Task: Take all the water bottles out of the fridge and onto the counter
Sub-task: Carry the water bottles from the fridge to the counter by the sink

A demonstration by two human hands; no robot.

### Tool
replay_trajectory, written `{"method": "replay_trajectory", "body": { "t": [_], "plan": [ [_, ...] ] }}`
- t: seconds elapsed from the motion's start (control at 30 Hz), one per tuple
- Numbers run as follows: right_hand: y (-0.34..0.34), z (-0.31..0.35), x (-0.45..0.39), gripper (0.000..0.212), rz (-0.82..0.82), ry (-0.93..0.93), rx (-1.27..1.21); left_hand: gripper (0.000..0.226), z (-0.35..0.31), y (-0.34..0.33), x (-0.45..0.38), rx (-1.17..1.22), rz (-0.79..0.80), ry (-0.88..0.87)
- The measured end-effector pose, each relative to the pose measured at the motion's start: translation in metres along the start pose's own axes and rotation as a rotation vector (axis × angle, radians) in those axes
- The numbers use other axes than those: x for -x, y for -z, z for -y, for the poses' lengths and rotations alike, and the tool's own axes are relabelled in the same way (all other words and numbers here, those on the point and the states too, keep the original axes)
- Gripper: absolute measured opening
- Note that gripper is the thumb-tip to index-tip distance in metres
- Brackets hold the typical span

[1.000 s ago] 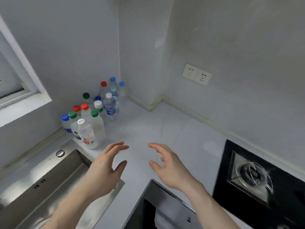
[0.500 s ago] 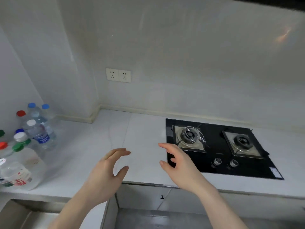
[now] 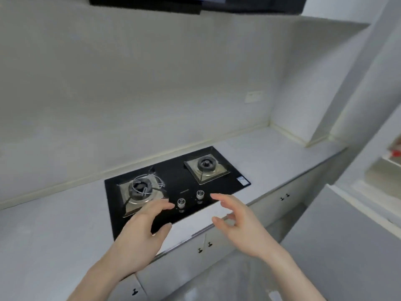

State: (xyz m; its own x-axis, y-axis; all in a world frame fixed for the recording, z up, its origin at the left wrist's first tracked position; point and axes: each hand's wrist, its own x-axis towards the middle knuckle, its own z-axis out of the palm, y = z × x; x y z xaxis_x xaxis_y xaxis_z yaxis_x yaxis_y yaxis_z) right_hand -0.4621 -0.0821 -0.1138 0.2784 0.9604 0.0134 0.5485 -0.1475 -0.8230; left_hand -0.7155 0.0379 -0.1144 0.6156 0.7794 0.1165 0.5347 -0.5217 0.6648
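Observation:
My left hand (image 3: pixel 141 233) hovers over the front edge of the white counter (image 3: pixel 54 224), fingers relaxed and spread, holding nothing. My right hand (image 3: pixel 240 227) floats beside it to the right, also empty, with loosely curved fingers. At the far right edge the open fridge (image 3: pixel 382 181) shows white shelves and something red inside, too blurred to name. No water bottles are in view now.
A black two-burner gas hob (image 3: pixel 178 185) with two knobs sits in the counter just beyond my hands. White cabinet doors (image 3: pixel 195 257) run below the counter. A dark range hood (image 3: pixel 195 5) hangs above. The counter ends at a wall corner on the right.
My view has swung right: the bottle group and sink have left the frame and the fridge has come into view at the right. Both hands stayed empty and moved along.

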Motion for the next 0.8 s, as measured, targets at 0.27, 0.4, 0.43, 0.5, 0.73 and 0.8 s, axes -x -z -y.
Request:
{"method": "replay_trajectory", "body": {
  "t": [0.27,0.4,0.43,0.5,0.73,0.8],
  "plan": [
    [0.135,-0.084,0.035,0.05,-0.231,-0.096,0.006,0.042,-0.123,-0.106,-0.097,-0.015,0.179,-0.227],
    [0.191,-0.12,0.056,0.049,-0.362,-0.158,0.023,0.04,-0.175,-0.157,-0.137,-0.012,0.258,-0.355],
    [0.206,-0.129,0.061,0.049,-0.404,-0.177,0.029,0.04,-0.188,-0.17,-0.149,-0.012,0.284,-0.393],
    [0.228,-0.14,0.065,0.05,-0.46,-0.205,0.033,0.04,-0.209,-0.188,-0.168,-0.01,0.325,-0.444],
    [0.29,-0.179,0.064,0.051,-0.604,-0.315,0.077,0.04,-0.273,-0.247,-0.252,0.004,0.467,-0.624],
    [0.305,-0.185,0.057,0.051,-0.642,-0.342,0.086,0.039,-0.285,-0.262,-0.276,0.027,0.495,-0.662]
  ]
}}
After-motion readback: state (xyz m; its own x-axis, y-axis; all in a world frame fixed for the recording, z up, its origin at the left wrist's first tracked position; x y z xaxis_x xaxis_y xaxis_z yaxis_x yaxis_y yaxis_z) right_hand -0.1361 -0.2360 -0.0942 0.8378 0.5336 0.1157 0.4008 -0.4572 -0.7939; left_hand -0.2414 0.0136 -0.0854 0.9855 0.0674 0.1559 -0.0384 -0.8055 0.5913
